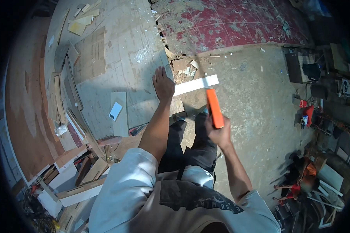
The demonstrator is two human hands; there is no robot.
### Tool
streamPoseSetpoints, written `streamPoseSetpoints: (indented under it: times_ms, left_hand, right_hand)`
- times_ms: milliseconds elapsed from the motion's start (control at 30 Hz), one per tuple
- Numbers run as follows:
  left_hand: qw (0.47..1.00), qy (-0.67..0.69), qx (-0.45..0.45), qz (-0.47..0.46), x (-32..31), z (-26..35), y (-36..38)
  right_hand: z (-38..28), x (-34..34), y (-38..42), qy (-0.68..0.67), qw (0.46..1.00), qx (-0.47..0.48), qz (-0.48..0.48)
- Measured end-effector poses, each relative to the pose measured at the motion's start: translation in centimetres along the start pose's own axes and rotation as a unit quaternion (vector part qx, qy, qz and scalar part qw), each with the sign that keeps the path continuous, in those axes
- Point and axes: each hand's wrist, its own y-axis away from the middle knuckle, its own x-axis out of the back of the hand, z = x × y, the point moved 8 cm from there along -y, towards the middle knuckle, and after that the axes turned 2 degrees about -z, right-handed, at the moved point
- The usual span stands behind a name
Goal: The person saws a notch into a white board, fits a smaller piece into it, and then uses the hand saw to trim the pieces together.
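Note:
My right hand (pixel 219 132) is wrapped round the orange handle of a hand saw (pixel 214 108). The saw's thin blade points away from me and is blurred, crossing the white board strip (pixel 196 85) near its free right end. That strip juts out past the edge of the worktable (pixel 140 83). At this edge my left hand (pixel 163 84) lies flat, fingers stretched forward, by the inner end of the strip. Whether part of the strip runs under the palm is hidden.
A small white rectangular object (pixel 116 111) rests on a wood piece (pixel 121 126) on the table. Wood offcuts (pixel 179 65) litter the floor beside the table edge. Boards and scraps (pixel 83 174) are piled at lower left. Tools, including a red item (pixel 308 113), stand at right.

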Motion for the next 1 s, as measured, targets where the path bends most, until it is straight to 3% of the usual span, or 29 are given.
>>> streamPoseSetpoints:
  times_ms: [167, 400, 733, 1000]
  left_hand:
    - [0.999, -0.042, 0.003, -0.018, -0.9, -0.1, 0.1]
    - [0.999, 0.036, 0.022, -0.003, -0.3, -0.4, 0.2]
    - [0.998, 0.066, 0.023, 0.007, 0.0, -0.4, -0.1]
    - [0.999, 0.047, 0.008, 0.012, 0.5, 0.0, 0.0]
  right_hand:
    - [-0.2, -5.2, 1.1, -0.053, 0.994, -0.058, -0.076]
    - [0.3, -7.5, 1.4, -0.044, 0.983, -0.119, -0.131]
    - [-2.6, -7.8, 1.2, -0.015, 0.989, -0.055, -0.135]
    - [-2.8, -7.0, 1.2, -0.019, 0.989, -0.064, -0.134]
